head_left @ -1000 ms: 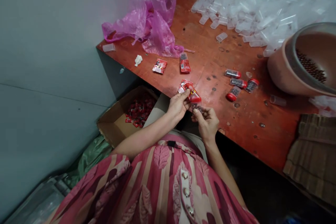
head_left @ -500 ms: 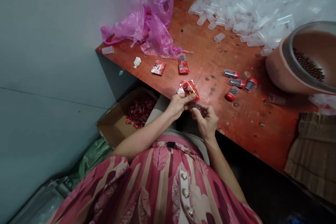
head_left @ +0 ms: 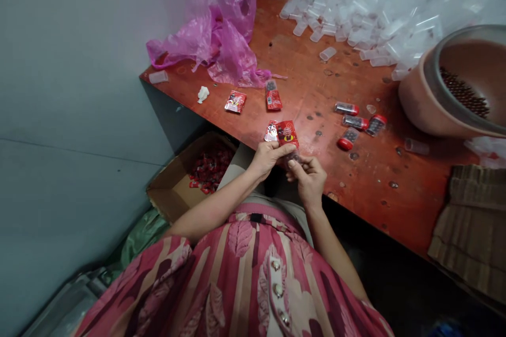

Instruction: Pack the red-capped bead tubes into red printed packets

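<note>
Just over the table's front edge, my left hand (head_left: 269, 159) pinches a red printed packet (head_left: 288, 132) between thumb and fingers. My right hand (head_left: 310, 178) is closed on a small clear tube of dark beads (head_left: 294, 157), held against the packet's lower end. Fingers hide much of the tube, and I cannot tell whether it is inside the packet. Beside the packet is another red-and-white packet (head_left: 271, 131). Beyond my hands lie a flat red packet (head_left: 235, 101) and a bead tube in a red wrapper (head_left: 273, 100).
Several capped bead tubes (head_left: 356, 122) lie on the red table (head_left: 316, 84). Right stands a bowl (head_left: 415, 97) with dark beads (head_left: 466, 93). Clear tubes (head_left: 356, 21) are heaped behind; a pink bag (head_left: 233, 52) is left. A cardboard box (head_left: 168, 192) below holds red packets.
The packet in my left hand has turned a little, its printed face showing more fully. My right hand and the bead tube have shifted slightly towards it. The view has moved slightly.
</note>
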The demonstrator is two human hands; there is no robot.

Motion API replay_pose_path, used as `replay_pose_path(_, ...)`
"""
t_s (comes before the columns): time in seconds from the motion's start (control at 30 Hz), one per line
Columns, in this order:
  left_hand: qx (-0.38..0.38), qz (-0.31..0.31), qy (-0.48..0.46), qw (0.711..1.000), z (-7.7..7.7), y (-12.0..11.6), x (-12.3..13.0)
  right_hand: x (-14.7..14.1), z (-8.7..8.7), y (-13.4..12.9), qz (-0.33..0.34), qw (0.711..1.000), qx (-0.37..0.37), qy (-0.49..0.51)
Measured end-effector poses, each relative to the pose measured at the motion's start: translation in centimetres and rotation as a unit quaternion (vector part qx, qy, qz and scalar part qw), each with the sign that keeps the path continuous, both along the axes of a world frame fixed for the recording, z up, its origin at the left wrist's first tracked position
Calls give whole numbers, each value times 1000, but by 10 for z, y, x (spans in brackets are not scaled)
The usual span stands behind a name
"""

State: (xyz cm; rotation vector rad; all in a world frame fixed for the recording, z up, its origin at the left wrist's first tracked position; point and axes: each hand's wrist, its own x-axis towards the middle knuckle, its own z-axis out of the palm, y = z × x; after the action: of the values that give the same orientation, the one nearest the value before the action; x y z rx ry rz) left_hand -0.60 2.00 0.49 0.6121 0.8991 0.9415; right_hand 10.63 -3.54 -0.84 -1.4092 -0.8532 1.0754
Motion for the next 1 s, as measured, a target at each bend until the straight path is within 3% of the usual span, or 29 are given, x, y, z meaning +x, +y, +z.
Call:
replay_pose_path(0.1,5,-4,-4,1000,-2,-4,2,-1,1,2,18,997,-20,71)
replay_pose_path(0.3,-11,-9,-45,999,-3,-10,2,-2,-3,4,-1,1000,6,19)
replay_pose_path(0.53,-46,47,-71,995,6,-6,-9,-3,-3,2,69,994,-5,86)
replay_pose_path(0.73,-25,74,-52,996,7,-16,-5,-16,-2,-4,-23,998,11,64)
replay_pose_path(0.9,-18,78,-94,992,7,-16,-8,-19,-1,-3,-20,992,-18,120)
replay_pose_path(1.0,-15,91,-94,991,3,-17,-7,-22,2,-3,-28,996,-14,80)
